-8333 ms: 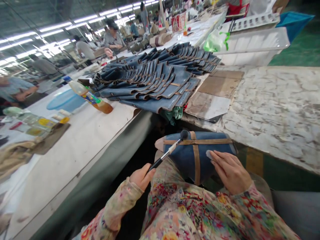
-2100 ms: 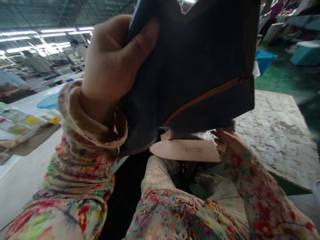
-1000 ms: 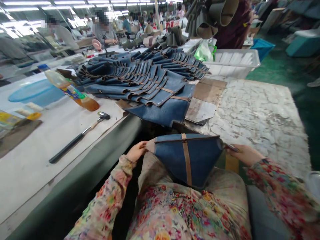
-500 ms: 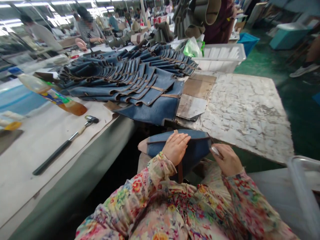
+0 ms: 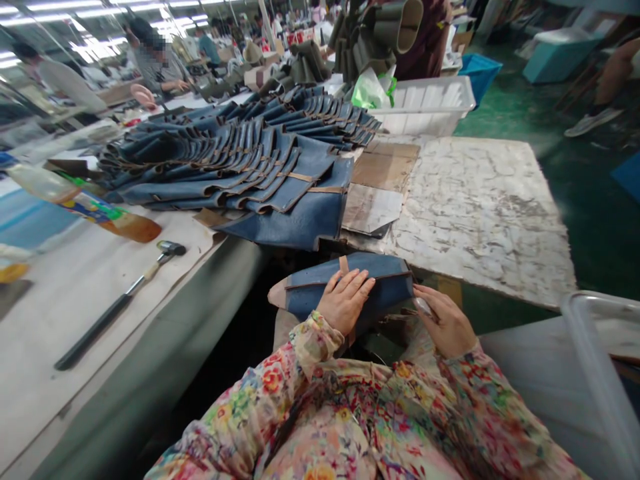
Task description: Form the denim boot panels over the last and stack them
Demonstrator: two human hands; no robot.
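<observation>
A blue leather-like piece [image 5: 305,273] with dark seams and a tan strip [image 5: 343,265] lies across my lap, a pale pinkish pointed end [image 5: 278,293] sticking out at its left. My left hand [image 5: 345,301] rests flat on top of it, fingers stretched out over the seam and just below the tan strip. At the right end of the piece, my right hand [image 5: 447,322] is closed round a small silvery metal tool [image 5: 424,307]; its exact kind is mostly hidden by the fingers. The fingertips of that hand touch the piece's right edge.
A long overlapping row of similar blue pieces [image 5: 240,160] covers the table ahead. On the left table lie a hammer [image 5: 120,307] and a bottle of amber liquid [image 5: 125,223]. A scuffed white board [image 5: 485,200] extends right; plastic bins [image 5: 430,107] stand behind it and at lower right [image 5: 590,360].
The view has shifted, so the scene sits further left. My left hand has slid down the piece, showing more of the tan strip. My right hand stays at the right end with the tool.
</observation>
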